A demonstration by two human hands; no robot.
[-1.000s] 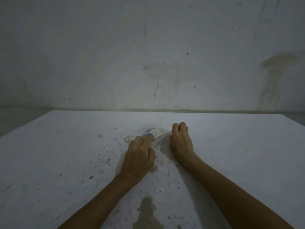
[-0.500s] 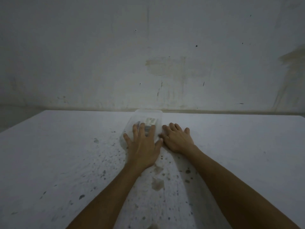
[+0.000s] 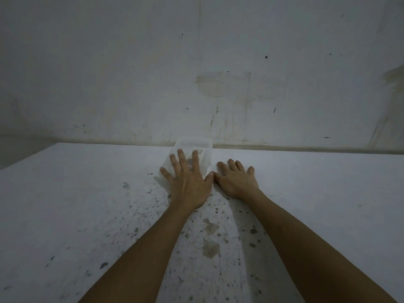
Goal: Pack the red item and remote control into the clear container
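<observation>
The clear container lies on the white table near its far edge, close to the wall. My left hand rests flat on top of it, fingers spread, covering most of the near half. Through the clear plastic, just past my fingertips, a pale remote control shows faintly. The red item cannot be made out in this dim light. My right hand lies flat on the table just right of the container, fingers apart, its thumb beside my left thumb.
The white table is speckled with dark spots and stains in front of my arms. A stained grey wall rises right behind the table's far edge. The table's left corner falls away at the far left.
The container has slid away from me toward the wall. Both hands went from curled around it to flat, the left on top and the right on the table beside it.
</observation>
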